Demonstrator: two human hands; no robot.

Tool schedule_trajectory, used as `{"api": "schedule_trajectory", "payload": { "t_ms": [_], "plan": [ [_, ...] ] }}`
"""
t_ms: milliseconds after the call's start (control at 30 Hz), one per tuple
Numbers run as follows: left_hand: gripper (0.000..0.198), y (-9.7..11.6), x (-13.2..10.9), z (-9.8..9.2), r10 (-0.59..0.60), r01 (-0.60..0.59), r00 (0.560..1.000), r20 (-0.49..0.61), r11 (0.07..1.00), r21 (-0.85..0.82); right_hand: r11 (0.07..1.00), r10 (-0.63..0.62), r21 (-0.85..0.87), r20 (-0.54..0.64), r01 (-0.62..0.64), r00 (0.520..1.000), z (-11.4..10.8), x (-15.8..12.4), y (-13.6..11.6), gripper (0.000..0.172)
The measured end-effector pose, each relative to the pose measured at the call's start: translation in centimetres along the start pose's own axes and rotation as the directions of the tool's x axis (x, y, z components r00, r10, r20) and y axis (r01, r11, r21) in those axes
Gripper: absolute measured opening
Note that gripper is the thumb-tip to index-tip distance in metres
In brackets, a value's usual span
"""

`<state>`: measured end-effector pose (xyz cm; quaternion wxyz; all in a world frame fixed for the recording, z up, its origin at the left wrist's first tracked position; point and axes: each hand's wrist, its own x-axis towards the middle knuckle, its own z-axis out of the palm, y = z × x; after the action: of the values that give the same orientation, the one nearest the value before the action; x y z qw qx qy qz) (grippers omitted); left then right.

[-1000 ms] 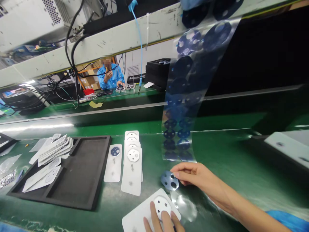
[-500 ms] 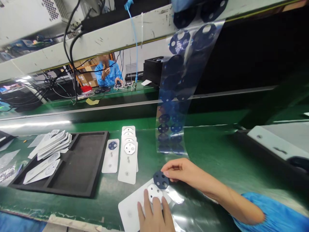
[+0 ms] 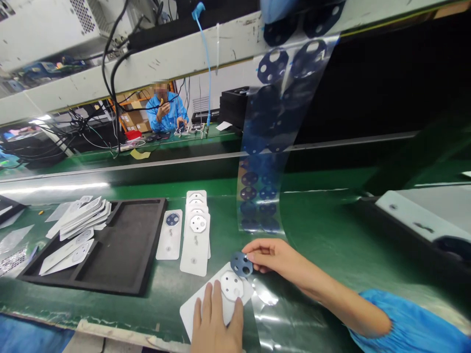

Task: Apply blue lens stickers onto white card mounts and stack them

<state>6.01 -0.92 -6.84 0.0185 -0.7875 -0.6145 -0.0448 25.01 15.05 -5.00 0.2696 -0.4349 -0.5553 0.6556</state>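
Note:
My right hand (image 3: 268, 255) pinches the edge of a dark blue round sticker with holes (image 3: 241, 264) between thumb and fingers. The sticker is at the upper corner of a white panel (image 3: 195, 309), just above the panel's white octagonal patch with holes (image 3: 231, 286). I cannot tell whether it touches the panel. My left hand (image 3: 218, 316) lies on that panel with its fingers spread, thumb near the lower edge of the patch. A clear film (image 3: 272, 314) lies to the right of the panel.
A clear strip of dark blue stickers (image 3: 263, 147) hangs from the shelf. Left are overlapped white panels (image 3: 195, 250), a panel with a blue sticker (image 3: 168, 245) and a black tray (image 3: 147, 274) holding stacked panels. A person in blue (image 3: 167, 115) sits beyond the bench.
My left hand has shifted left on the panel, uncovering more of the octagonal patch. My right hand has moved the sticker slightly up and left, tilting it.

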Motion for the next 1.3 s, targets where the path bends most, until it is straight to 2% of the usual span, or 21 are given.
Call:
{"api": "schedule_trajectory", "payload": {
  "t_ms": [67, 167, 233, 300, 367, 433, 500, 600, 667, 733, 833, 967, 1100, 1300],
  "plan": [
    [0.080, -0.4, 0.0, -1.0, 0.001, 0.008, 0.992, 0.126, 0.998, -0.069, 1.000, 0.003, 0.001, -0.022, -0.003, 1.000, 0.3, -0.3, -0.4, 0.041],
    [0.077, -0.8, 0.4, -2.6, 0.027, 0.025, 0.955, 0.296, 0.985, -0.170, 0.999, 0.012, 0.038, -0.014, -0.011, 1.000, 0.7, -0.8, -0.9, 0.042],
    [0.075, -0.7, 1.0, -3.8, 0.009, 0.072, 0.902, 0.431, 0.982, -0.172, 0.998, -0.001, 0.057, 0.020, 0.000, 1.000, 0.9, -0.9, -1.0, 0.040],
    [0.079, -0.4, 1.7, -5.0, -0.042, 0.128, 0.827, 0.560, 0.985, -0.115, 0.999, -0.026, 0.039, 0.054, 0.024, 0.998, 1.1, -1.0, -0.9, 0.035],
    [0.083, 0.1, 2.2, -5.9, -0.068, 0.147, 0.763, 0.642, 0.987, -0.071, 0.999, -0.045, -0.001, 0.073, 0.045, 0.996, 1.3, -1.0, -0.5, 0.031],
    [0.085, 0.3, 2.4, -6.4, -0.073, 0.148, 0.744, 0.664, 0.987, -0.058, 0.997, -0.065, -0.040, 0.079, 0.068, 0.995, 1.7, -0.9, -0.1, 0.028],
    [0.085, 0.3, 2.2, -6.2, -0.068, 0.143, 0.761, 0.645, 0.988, -0.064, 0.993, -0.084, -0.082, 0.083, 0.091, 0.993, 2.1, -0.9, 0.3, 0.026],
    [0.080, -0.1, 1.6, -5.2, -0.051, 0.118, 0.819, 0.572, 0.990, -0.080, 0.984, -0.086, -0.145, 0.103, 0.100, 0.991, 2.7, -0.9, 0.8, 0.026],
    [0.076, -0.4, 1.1, -4.6, -0.034, 0.090, 0.857, 0.514, 0.992, -0.084, 0.986, -0.066, -0.142, 0.112, 0.082, 0.991, 2.9, -1.0, 0.8, 0.025],
    [0.074, -0.6, 0.9, -4.2, -0.025, 0.071, 0.877, 0.480, 0.994, -0.077, 0.994, -0.042, -0.100, 0.117, 0.053, 0.992, 3.0, -1.1, 0.5, 0.024],
    [0.073, -0.6, 1.0, -4.4, -0.023, 0.064, 0.880, 0.474, 0.995, -0.071, 0.998, -0.006, -0.069, 0.109, 0.013, 0.994, 2.9, -1.1, 0.1, 0.022],
    [0.075, -0.5, 1.3, -4.8, -0.020, 0.064, 0.867, 0.498, 0.995, -0.072, 0.993, 0.048, -0.115, 0.084, -0.038, 0.995, 2.9, -1.0, -0.2, 0.023],
    [0.076, -0.5, 1.3, -4.8, -0.023, 0.065, 0.861, 0.508, 0.996, -0.066, 0.994, 0.030, -0.105, 0.086, -0.020, 0.996, 2.9, -1.0, 0.1, 0.024],
    [0.073, -0.6, 1.2, -4.8, -0.026, 0.072, 0.880, 0.475, 0.994, -0.078, 0.994, 0.012, -0.106, 0.079, -0.003, 0.997, 2.9, -1.2, 0.4, 0.021]
  ]
}}
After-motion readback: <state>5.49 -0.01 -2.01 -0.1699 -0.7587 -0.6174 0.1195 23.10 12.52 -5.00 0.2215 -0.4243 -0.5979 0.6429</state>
